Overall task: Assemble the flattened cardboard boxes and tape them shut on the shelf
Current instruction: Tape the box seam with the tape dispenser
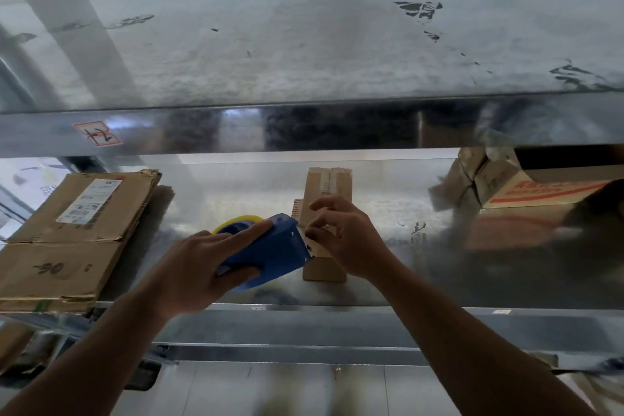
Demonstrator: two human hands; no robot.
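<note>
At the time of inspection, the person stood before a metal shelf (pixel 439 240) with both hands raised over its middle tier. A small assembled cardboard box (pixel 326 213) lay near the front edge of the shelf, roughly midway along it, its long axis running from the front edge toward the back. A strip of tape already ran along its top seam.

The left hand (pixel 216 267) was clenched around a blue tape dispenser (pixel 270 250), thumb beneath the body and index finger stretched along the top. The yellow tape roll (pixel 236 223) showed behind the dispenser. The cutter end of the dispenser pointed right and was touching, or all but touching, the near left part of the box.

The right hand (pixel 341 236) rested over the near end of the box with fingers curled. It appeared to be pinching the tape end at the cutter, or pressing it onto the cardboard; which of the two could not be told, and the tape itself was too faint to make out.

The box lay directly to the right of the dispenser, with the right hand the nearer to it. Judged from this, the step in hand was laying or severing a strip at the near end of the seam.

A stack of flattened cardboard boxes (pixel 71 240) lay at the left end of the shelf, unassembled. A larger printed carton (pixel 540 192) stood at the right end.
</note>
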